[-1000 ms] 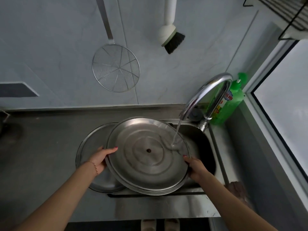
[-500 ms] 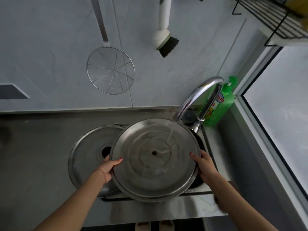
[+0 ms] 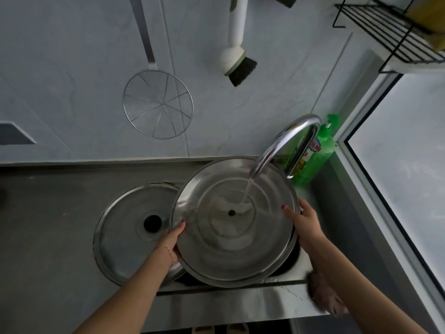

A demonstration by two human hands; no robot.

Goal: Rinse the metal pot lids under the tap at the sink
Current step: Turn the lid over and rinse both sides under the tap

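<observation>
A large round metal pot lid (image 3: pixel 216 251), inner side up, is held over the sink (image 3: pixel 277 284) under the chrome tap (image 3: pixel 284 143). Water runs from the spout onto the lid just right of its centre hole and spreads across it. My left hand (image 3: pixel 172 239) grips the lid's left rim, thumb on top. My right hand (image 3: pixel 302 219) grips the right rim. A second metal lid (image 3: pixel 122 227) with a black knob lies flat on the counter to the left, partly under the held lid.
A green dish soap bottle (image 3: pixel 315 155) stands behind the tap. A wire skimmer (image 3: pixel 157 104) and a white brush (image 3: pixel 237 59) hang on the wall. A black wire rack (image 3: pixel 390 37) is at upper right, a brownish scrubber (image 3: pixel 320 295) on the sink's front right corner.
The held lid has shifted right and back, so the stream now lands near its centre instead of its right edge. More of the second lid on the counter is uncovered.
</observation>
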